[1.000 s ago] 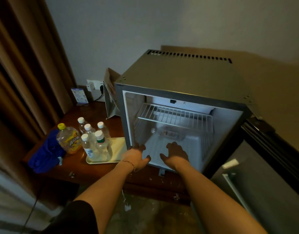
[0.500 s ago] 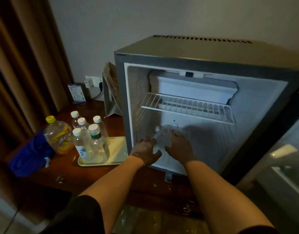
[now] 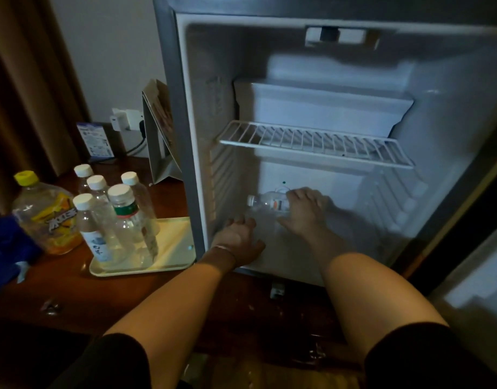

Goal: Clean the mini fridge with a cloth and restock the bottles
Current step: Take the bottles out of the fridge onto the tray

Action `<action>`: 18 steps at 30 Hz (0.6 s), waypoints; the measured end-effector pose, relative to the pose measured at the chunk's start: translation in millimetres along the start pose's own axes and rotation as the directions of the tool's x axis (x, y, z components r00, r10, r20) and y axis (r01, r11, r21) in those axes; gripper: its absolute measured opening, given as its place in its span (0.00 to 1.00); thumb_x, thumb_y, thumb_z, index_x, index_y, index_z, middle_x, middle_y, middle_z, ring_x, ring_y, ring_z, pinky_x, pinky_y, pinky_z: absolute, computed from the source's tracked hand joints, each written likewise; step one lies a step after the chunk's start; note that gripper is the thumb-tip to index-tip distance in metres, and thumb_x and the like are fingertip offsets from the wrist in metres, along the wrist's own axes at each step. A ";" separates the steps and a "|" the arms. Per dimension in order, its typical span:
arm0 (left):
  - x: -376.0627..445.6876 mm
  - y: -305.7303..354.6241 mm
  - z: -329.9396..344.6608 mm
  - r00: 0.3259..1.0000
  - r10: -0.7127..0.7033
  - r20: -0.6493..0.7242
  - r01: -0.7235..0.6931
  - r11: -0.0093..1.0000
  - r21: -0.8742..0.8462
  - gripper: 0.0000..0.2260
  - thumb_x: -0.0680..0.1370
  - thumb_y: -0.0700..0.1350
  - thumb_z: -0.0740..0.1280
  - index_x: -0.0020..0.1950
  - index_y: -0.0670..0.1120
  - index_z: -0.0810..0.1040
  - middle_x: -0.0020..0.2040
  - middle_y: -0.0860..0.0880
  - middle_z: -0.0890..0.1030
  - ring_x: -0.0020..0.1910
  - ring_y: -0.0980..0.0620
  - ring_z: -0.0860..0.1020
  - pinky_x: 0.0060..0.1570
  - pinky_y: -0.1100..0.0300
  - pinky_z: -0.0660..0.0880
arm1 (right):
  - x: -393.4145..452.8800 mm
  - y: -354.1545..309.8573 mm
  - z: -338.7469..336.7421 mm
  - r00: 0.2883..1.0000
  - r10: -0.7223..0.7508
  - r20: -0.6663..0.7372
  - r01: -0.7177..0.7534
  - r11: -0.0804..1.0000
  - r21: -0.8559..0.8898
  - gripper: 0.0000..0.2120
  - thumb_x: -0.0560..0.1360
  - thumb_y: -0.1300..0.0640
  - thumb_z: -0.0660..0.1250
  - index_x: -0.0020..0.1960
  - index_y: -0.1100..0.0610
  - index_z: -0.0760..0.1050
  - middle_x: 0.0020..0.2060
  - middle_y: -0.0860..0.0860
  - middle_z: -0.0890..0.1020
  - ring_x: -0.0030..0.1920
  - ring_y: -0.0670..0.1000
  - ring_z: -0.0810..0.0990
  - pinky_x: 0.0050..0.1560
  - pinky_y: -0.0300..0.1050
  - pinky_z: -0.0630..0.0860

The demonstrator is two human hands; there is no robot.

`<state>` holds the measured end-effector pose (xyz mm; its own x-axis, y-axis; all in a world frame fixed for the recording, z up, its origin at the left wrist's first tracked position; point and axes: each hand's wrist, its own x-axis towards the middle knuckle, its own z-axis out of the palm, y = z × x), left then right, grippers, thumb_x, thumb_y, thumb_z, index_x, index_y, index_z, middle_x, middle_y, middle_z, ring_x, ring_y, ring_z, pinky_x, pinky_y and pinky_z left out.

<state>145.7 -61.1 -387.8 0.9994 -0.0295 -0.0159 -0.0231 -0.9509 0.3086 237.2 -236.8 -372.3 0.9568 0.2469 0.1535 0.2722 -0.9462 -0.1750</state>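
The last bottle, lying inside the mini fridge, is held by the right hand; the left hand rests loose-fingered on the fridge floor. Emptying seems underway; lifting out is called for next.

The mini fridge stands open on the wooden cabinet. A wire shelf spans its interior; below it, a bottle lies on the fridge floor. Left of the fridge, a tray carries five upright bottles. A juice bottle stands left of the tray, with a cloth beside it.
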 end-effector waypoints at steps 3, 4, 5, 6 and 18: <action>-3.5 -2.7 -5.5 1.000 -0.012 -0.013 0.011 1.000 -0.022 0.27 0.77 0.58 0.65 0.72 0.46 0.67 0.70 0.42 0.69 0.68 0.39 0.67 0.64 0.47 0.70 | 2.3 -2.4 -1.5 1.000 -0.005 -0.008 0.005 1.000 -0.005 0.32 0.73 0.44 0.72 0.72 0.53 0.67 0.71 0.52 0.70 0.73 0.56 0.65 0.72 0.52 0.63; -5.6 -3.1 -7.4 1.000 -0.011 -0.008 0.010 1.000 -0.030 0.27 0.77 0.58 0.65 0.72 0.46 0.67 0.70 0.42 0.68 0.68 0.39 0.67 0.64 0.48 0.70 | 1.4 -3.6 -3.0 1.000 -0.002 -0.008 0.002 1.000 0.009 0.32 0.73 0.45 0.73 0.72 0.53 0.67 0.70 0.53 0.70 0.72 0.57 0.66 0.71 0.53 0.64; -7.9 -2.9 -9.0 1.000 -0.007 -0.001 0.007 0.999 -0.032 0.28 0.77 0.58 0.65 0.72 0.46 0.66 0.70 0.42 0.68 0.68 0.39 0.67 0.64 0.48 0.70 | -0.2 -5.0 -5.4 1.000 0.001 -0.003 -0.001 1.000 0.017 0.31 0.72 0.46 0.73 0.71 0.53 0.67 0.69 0.54 0.71 0.71 0.57 0.67 0.70 0.53 0.66; -10.2 -2.1 -11.0 1.000 -0.004 0.004 0.004 0.999 -0.032 0.29 0.77 0.59 0.65 0.73 0.46 0.65 0.71 0.43 0.67 0.69 0.39 0.67 0.64 0.48 0.70 | -2.4 -6.7 -8.6 1.000 0.004 0.014 -0.004 1.000 0.014 0.31 0.72 0.47 0.74 0.71 0.52 0.67 0.68 0.55 0.72 0.70 0.58 0.68 0.69 0.54 0.67; -60.8 4.3 -48.0 0.996 -0.013 0.091 0.015 1.000 -0.024 0.28 0.78 0.59 0.63 0.73 0.46 0.64 0.70 0.45 0.65 0.68 0.40 0.67 0.61 0.45 0.73 | -64.9 -22.8 -32.7 0.982 -0.043 0.182 0.060 0.994 -0.089 0.30 0.74 0.47 0.70 0.72 0.52 0.65 0.66 0.53 0.73 0.67 0.58 0.70 0.63 0.55 0.67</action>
<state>86.0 -48.7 -339.9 0.9933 -0.0447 -0.1065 -0.0071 -0.9437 0.3306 165.6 -238.0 -346.5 0.9467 0.3214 -0.0190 0.3191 -0.9445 -0.0780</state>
